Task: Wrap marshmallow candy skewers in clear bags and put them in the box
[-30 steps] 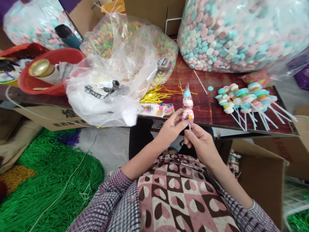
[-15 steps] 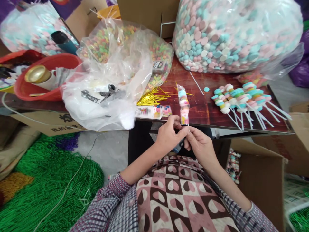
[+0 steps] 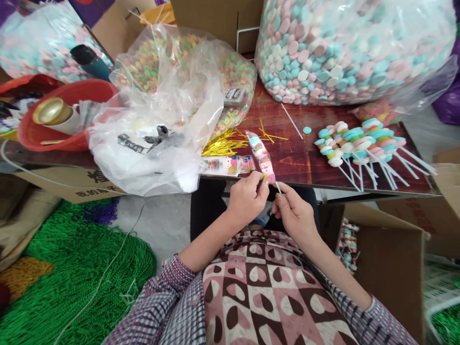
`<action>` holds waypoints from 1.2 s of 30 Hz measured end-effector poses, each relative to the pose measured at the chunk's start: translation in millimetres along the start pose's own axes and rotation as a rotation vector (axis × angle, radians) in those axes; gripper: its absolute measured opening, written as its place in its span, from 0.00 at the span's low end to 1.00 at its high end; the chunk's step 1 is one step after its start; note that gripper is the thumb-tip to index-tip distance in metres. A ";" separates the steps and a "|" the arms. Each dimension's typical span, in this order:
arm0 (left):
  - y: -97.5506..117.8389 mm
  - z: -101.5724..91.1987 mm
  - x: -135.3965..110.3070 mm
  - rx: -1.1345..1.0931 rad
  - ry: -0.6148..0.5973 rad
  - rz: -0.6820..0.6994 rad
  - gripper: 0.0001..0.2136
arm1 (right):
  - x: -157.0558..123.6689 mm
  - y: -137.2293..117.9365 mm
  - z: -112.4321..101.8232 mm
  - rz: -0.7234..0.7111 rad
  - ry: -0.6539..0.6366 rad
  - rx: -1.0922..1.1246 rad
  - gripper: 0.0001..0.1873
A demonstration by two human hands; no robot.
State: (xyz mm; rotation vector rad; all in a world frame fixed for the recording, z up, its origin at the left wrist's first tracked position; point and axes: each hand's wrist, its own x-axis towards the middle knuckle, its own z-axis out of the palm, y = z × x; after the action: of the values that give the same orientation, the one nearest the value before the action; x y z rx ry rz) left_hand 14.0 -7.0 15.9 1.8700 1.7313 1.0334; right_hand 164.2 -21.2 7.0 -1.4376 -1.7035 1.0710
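Observation:
A candy skewer in a clear wrapper, pastel discs stacked on a white stick, tilts up to the left just above the table's front edge. My left hand pinches the wrapper's bottom end. My right hand is closed on the stick just below it. Both hands meet in front of my lap. A heap of gold twist ties lies on the table right behind the skewer.
Unwrapped candy skewers lie at the right of the dark wooden table. Big bags of pastel candy and coloured rings stand behind. A crumpled clear bag and a red basin sit left. An open carton is lower right.
The wrapped skewer went from upright to leaning left. My hands dropped a little and my left fingers slid down to pinch the wrapper's bottom.

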 end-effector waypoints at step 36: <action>-3.6 12.7 7.8 -1.385 -0.275 -0.507 0.16 | -2.3 3.5 15.8 -0.072 0.053 0.103 0.24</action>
State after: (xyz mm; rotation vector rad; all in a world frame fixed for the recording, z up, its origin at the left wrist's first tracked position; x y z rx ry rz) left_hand 20.5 3.7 7.0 0.5939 0.7705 1.1696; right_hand 152.3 -25.9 -3.2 -1.3191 -1.6268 1.0566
